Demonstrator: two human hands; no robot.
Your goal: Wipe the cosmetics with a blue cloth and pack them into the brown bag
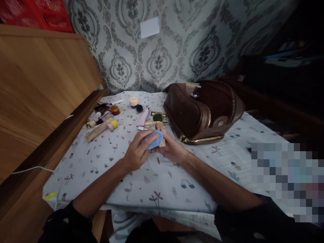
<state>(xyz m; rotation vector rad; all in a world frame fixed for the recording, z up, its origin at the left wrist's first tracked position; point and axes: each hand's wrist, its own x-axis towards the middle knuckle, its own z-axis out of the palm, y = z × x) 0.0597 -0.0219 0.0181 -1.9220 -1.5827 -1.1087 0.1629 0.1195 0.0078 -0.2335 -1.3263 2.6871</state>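
My left hand (136,152) is closed on a folded blue cloth (155,140). The cloth presses against a small tan cosmetic container (162,143), partly hidden, that my right hand (173,148) grips from the right. Both hands meet over the middle of the table. Just beyond them lie a pink tube (143,117), a dark green round item (157,117) and a gold-and-black stick (158,114). To their right a brown leather bag (188,113) stands with its zip undone.
A patterned white cloth covers the table (162,182). At the back left sit a jar with a peach lid (134,102), a small black pot (139,108), an amber jar (114,110) and a heap of cosmetics with a tan tube (97,132). A wooden cabinet (48,84) borders the left side.
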